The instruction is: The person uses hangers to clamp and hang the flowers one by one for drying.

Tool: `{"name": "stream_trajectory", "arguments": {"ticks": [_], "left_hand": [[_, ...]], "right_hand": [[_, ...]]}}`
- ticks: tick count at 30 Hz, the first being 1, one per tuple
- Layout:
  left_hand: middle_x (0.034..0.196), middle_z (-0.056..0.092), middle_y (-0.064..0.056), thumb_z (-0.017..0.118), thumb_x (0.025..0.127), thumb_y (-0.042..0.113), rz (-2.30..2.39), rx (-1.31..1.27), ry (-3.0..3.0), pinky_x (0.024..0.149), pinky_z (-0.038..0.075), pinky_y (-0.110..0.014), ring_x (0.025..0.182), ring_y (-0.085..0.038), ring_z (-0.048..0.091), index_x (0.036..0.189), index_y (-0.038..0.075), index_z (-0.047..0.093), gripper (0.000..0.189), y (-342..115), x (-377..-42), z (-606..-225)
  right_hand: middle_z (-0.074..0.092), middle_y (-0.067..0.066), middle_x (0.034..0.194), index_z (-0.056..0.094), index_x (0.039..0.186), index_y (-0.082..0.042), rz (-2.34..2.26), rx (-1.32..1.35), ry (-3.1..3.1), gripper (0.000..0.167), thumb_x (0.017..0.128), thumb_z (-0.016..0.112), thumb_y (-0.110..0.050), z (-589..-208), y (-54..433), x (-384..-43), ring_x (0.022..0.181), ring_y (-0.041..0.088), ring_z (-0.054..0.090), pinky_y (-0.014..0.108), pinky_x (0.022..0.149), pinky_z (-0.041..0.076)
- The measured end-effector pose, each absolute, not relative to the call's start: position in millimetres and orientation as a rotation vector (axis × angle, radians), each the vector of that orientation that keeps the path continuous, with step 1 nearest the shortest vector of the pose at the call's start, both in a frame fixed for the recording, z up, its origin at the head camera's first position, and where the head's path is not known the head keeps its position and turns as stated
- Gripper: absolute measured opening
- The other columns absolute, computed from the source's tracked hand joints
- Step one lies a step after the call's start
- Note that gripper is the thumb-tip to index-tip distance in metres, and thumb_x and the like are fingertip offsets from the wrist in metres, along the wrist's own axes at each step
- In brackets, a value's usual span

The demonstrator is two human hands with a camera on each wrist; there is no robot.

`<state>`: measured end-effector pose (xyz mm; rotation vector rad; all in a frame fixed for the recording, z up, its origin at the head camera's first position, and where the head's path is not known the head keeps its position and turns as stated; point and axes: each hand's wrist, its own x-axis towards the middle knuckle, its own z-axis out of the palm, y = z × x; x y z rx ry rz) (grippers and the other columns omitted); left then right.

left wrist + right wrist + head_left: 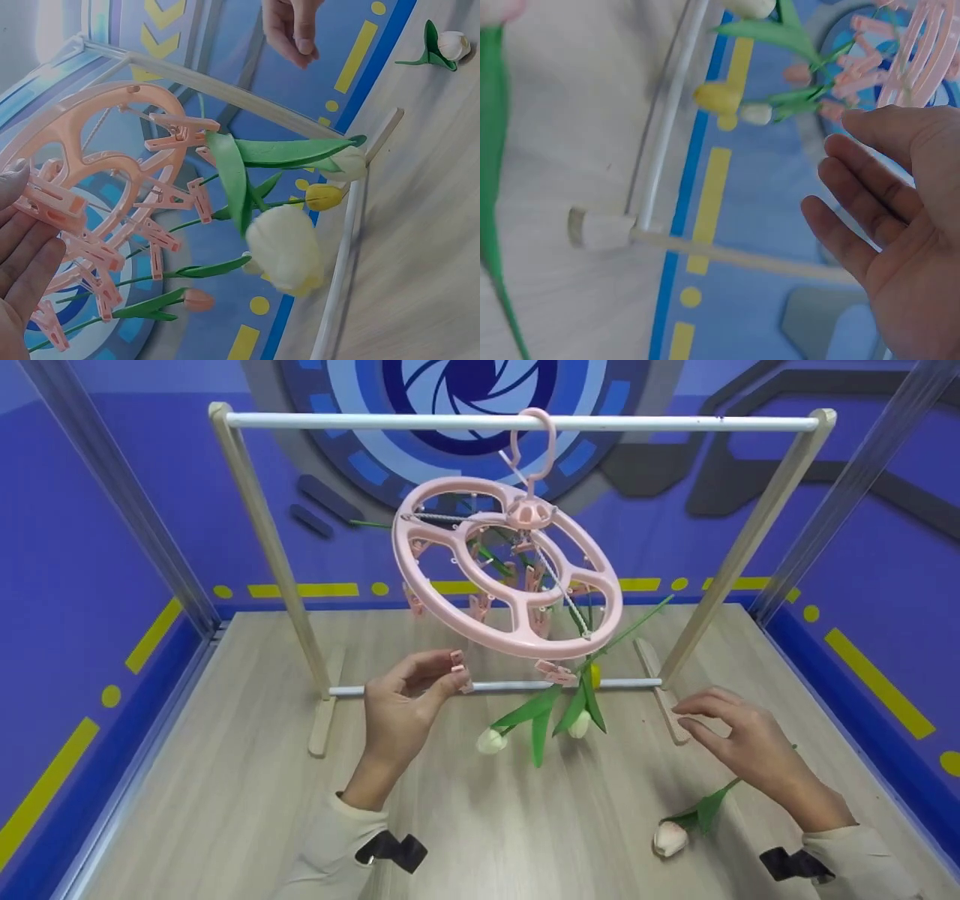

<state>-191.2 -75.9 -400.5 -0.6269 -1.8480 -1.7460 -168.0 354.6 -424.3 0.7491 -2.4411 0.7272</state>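
Note:
A pink round clip hanger (517, 645) hangs tilted by its hook from a white rod. At its near left side my left hand (397, 712) pinches a pink clothespin (56, 199) between thumb and fingers. Artificial tulips hang head down from other clothespins: white ones (492, 741), a yellow one (324, 197) and a pink one (199, 300). My right hand (750, 746), fingers loosely bent and holding nothing, hovers at the right. Below it a pale pink tulip (670, 838) lies on the table, part of its stem hidden by that hand.
The rack has a white top rod (337, 422), wooden side posts (262, 525) and a white lower rod (495, 685) just above the wood-grain table (225, 810). Blue patterned walls (97, 540) enclose the back and both sides.

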Motion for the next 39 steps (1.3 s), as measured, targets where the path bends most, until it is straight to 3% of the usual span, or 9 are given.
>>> {"name": "stream_trajectory", "arguments": {"ticks": [9,19,29,39], "left_hand": [[0.105,0.080,-0.006,0.086,0.088,0.000,-1.780,-0.646,-1.827,0.079,0.065,-0.034,0.090,-0.024,0.077,0.111,-0.001,0.077,0.024,-75,-192,-402],[0.105,0.080,-0.004,0.086,0.089,0.002,-1.760,-0.653,-1.836,0.079,0.065,-0.034,0.089,-0.024,0.077,0.110,0.000,0.077,0.023,-76,-192,-401],[0.105,0.080,-0.004,0.085,0.090,0.002,-1.783,-0.654,-1.834,0.078,0.065,-0.035,0.089,-0.025,0.077,0.110,-0.001,0.077,0.022,-75,-191,-400],[0.105,0.080,-0.003,0.085,0.090,0.003,-1.805,-0.638,-1.837,0.079,0.065,-0.036,0.091,-0.025,0.077,0.111,0.000,0.077,0.023,-76,-190,-400]], "right_hand": [[0.075,-0.006,0.107,0.080,0.110,-0.017,0.666,0.664,-2.595,0.035,0.084,0.087,0.005,-444,389,-165,0.097,0.015,0.070,0.012,0.081,0.051],[0.075,-0.002,0.105,0.080,0.109,-0.014,0.562,0.592,-2.685,0.038,0.079,0.087,0.009,-458,419,-165,0.096,0.013,0.069,0.031,0.075,0.061],[0.075,0.002,0.105,0.080,0.108,-0.012,0.556,0.519,-2.803,0.031,0.083,0.086,0.006,-470,439,-164,0.094,0.026,0.071,0.041,0.073,0.062],[0.074,0.013,0.109,0.078,0.108,-0.003,0.614,0.426,-3.001,0.024,0.086,0.082,0.005,-485,456,-162,0.101,0.044,0.069,0.059,0.080,0.059]]}}
